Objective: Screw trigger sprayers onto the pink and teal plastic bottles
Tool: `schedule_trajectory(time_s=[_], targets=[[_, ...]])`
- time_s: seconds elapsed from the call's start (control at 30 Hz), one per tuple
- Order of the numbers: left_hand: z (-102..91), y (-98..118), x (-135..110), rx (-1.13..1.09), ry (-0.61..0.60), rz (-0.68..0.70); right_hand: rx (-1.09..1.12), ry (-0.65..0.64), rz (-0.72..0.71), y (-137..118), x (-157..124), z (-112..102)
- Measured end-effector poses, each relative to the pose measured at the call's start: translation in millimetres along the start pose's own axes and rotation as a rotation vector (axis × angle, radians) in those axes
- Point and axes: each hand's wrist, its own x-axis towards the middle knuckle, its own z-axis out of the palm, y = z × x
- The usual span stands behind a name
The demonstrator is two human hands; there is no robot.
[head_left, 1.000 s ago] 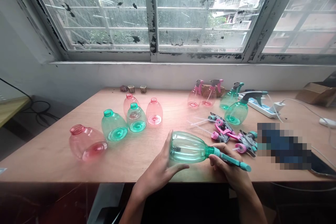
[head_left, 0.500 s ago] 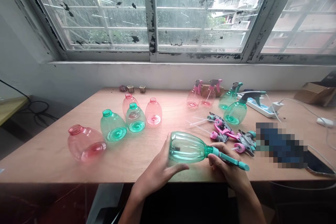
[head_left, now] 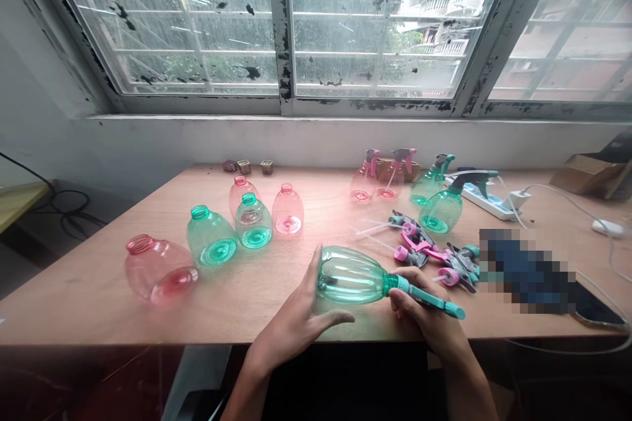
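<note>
A clear green spray bottle (head_left: 351, 275) lies on its side in the air above the table's front edge, its base to the left. My left hand (head_left: 296, 316) cups the base, fingers behind it and the thumb held apart below. With thumb and fingers, my right hand (head_left: 427, 316) grips the collar where the turquoise spray head (head_left: 434, 301) joins the neck. Just beyond my right hand lies a pile of loose spray heads (head_left: 419, 243) in pink, grey and turquoise, with thin clear tubes.
Open-necked pink bottles (head_left: 160, 270) and green bottles (head_left: 212, 237) stand at the left. Several bottles with spray heads (head_left: 442, 210) stand at the back right. Beside them are a power strip (head_left: 486, 200) with cables, a phone (head_left: 597, 302) and a cardboard box (head_left: 587, 174).
The whole view has shifted very slightly. Both hands keep the same hold on the green spray bottle.
</note>
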Motion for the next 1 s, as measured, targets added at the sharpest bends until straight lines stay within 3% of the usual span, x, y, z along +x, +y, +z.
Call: schedule_trajectory(time_s=[0.33,1.0], targets=[[-0.5,3.3,3.3,-0.003,-0.022,0.071,-0.005,0.005,-0.013,3.0,0.4,0.4],[-0.1,2.3,3.1,-0.009,-0.012,0.029,-0.01,0.004,0.007,-0.3,-0.3,0.9]])
